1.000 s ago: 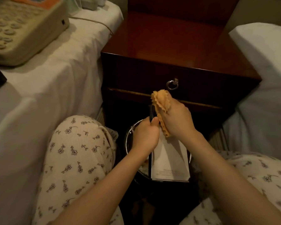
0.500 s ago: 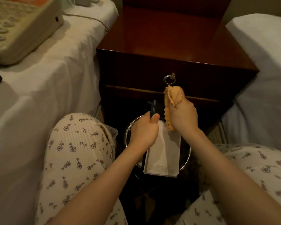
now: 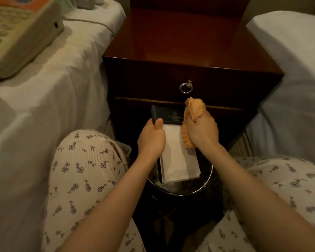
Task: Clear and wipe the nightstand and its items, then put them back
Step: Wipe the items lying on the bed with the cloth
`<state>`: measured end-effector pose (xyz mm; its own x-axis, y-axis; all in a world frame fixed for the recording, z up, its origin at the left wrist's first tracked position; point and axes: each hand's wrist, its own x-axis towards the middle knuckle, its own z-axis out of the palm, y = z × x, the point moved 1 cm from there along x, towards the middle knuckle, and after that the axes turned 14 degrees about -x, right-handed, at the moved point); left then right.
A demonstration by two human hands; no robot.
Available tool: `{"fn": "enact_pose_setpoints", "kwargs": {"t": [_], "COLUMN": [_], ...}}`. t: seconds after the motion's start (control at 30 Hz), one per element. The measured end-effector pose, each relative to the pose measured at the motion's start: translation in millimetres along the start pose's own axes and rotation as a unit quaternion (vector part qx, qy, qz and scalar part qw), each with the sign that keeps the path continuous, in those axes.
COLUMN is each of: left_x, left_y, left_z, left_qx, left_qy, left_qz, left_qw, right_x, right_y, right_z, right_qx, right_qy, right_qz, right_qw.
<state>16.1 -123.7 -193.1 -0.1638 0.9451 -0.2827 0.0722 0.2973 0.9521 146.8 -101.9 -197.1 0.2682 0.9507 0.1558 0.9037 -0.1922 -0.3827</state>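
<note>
Head view: the left hand [image 3: 151, 140] has its grip clamped on the left edge of a black notepad holder [image 3: 168, 115], thumb on top. It holds the holder, with its white pad [image 3: 178, 160], above a chrome-rimmed bin [image 3: 208, 179] on the near side of the nightstand [image 3: 189, 42]. The right hand [image 3: 202, 131] has its grip closed round a bunched orange cloth [image 3: 195, 108] at the holder's right edge. A telephone [image 3: 16, 33] lies on the bed [image 3: 62, 88] at far left.

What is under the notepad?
A round bin with a metal rim stands below the notepad, which the left hand grips. The pad hides most of the bin's inside; what it holds cannot be seen.
</note>
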Motion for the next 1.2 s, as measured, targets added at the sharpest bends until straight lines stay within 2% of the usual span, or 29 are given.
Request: {"fn": "enact_pose_setpoints", "kwargs": {"t": [0.13,0.2,0.33,0.5,0.53,0.57,0.6,0.67,0.7,0.73,0.83,0.93,1.0,1.07,1.13,1.2], "left_x": [7,6,6,7,7,7,7,9,12,14,17,10,11,10,7,2], "left_y": [-6,-10,-10,-9,-9,-9,-9,-5,-4,-1,3,-3,-5,-4,-1,0], "left_z": [1,3,3,1,1,1,-1,-5,-8,-10,-16,-12,-6,-1,2,3], "left_qx": [-0.029,-0.039,-0.092,-0.084,-0.074,-0.068,-0.071,-0.098,-0.113,-0.122,-0.085,0.02,-0.012,-0.062,-0.139,-0.228], "left_qy": [0.023,0.035,0.064,0.06,0.058,0.055,0.051,0.05,0.053,0.056,0.041,0.019,-0.005,-0.062,-0.141,-0.187], "left_qz": [-0.011,-0.019,-0.033,0.001,0.005,0.004,0.001,-0.025,-0.041,-0.053,-0.061,-0.099,-0.155,-0.175,-0.159,-0.171], "left_qw": [0.999,0.998,0.993,0.995,0.996,0.996,0.996,0.994,0.991,0.99,0.994,0.995,0.988,0.981,0.967,0.94], "right_x": [-34,-40,-26,-18,-14,-10,-7,-5,-5,-5,-8,-13,-14,-16,-19,-21], "right_y": [-20,-16,2,11,15,17,18,17,16,14,8,0,-5,-10,-15,-18], "right_z": [18,25,26,26,25,23,19,9,4,1,-6,-14,-18,-22,-21,-9], "right_qx": [0.02,-0.003,-0.019,0.045,0.105,0.208,0.33,0.477,0.509,0.522,0.54,0.58,0.59,0.587,0.561,0.489], "right_qy": [-0.029,-0.032,-0.041,-0.077,-0.101,-0.143,-0.195,-0.28,-0.304,-0.318,-0.326,-0.34,-0.357,-0.37,-0.364,-0.308], "right_qz": [-0.143,-0.157,-0.013,0.141,0.196,0.247,0.278,0.279,0.259,0.233,0.175,0.139,0.122,0.104,0.113,0.139], "right_qw": [0.989,0.987,0.999,0.986,0.97,0.935,0.881,0.785,0.763,0.756,0.756,0.727,0.714,0.713,0.735,0.804]}}
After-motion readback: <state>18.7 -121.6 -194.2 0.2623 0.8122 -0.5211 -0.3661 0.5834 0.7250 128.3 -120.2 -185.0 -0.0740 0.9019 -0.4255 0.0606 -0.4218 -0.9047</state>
